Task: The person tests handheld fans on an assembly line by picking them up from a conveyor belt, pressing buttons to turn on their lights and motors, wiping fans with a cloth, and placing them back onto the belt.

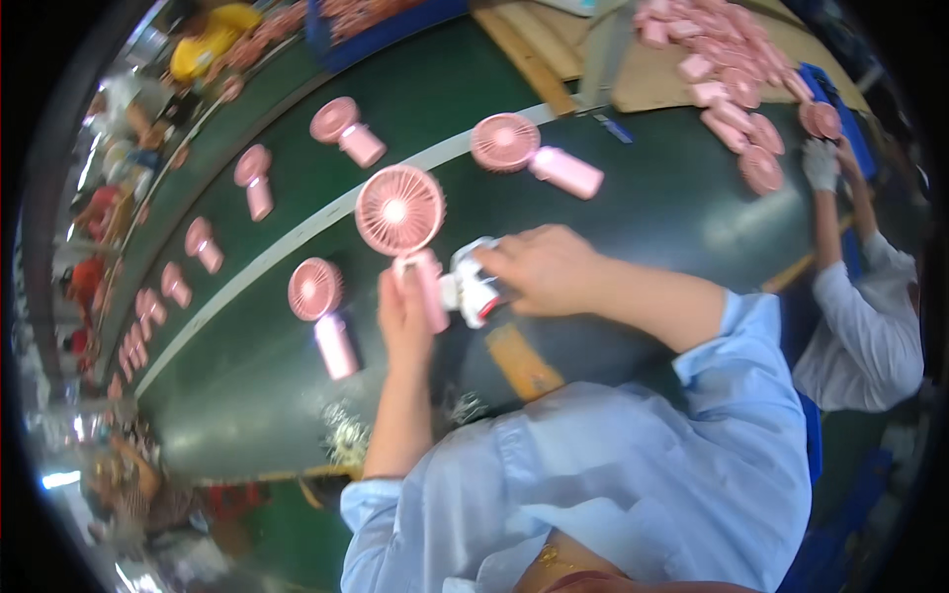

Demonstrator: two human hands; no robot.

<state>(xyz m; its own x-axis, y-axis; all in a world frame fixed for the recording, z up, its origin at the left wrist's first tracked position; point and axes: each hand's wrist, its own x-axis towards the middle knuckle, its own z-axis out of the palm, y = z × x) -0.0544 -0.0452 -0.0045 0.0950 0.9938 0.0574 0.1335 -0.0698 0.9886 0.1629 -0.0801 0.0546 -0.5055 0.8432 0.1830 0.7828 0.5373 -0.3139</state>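
We see the pink fan [399,210] mid-view, above the green tabletop [237,415]. The left hand's [403,314] fingers grasp its handle; the right hand's [554,272] fingers grip a white tool [474,282], touching that handle or just beside it, we cannot tell which. Around them we see a second fan [315,289] to the left, then a pink heap [707,44] farther right, near a co-worker [865,326].

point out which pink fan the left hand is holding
The central pink fan, its handle in the left hand, with the white object in the right hand beside it. The nearest fans lie unheld.
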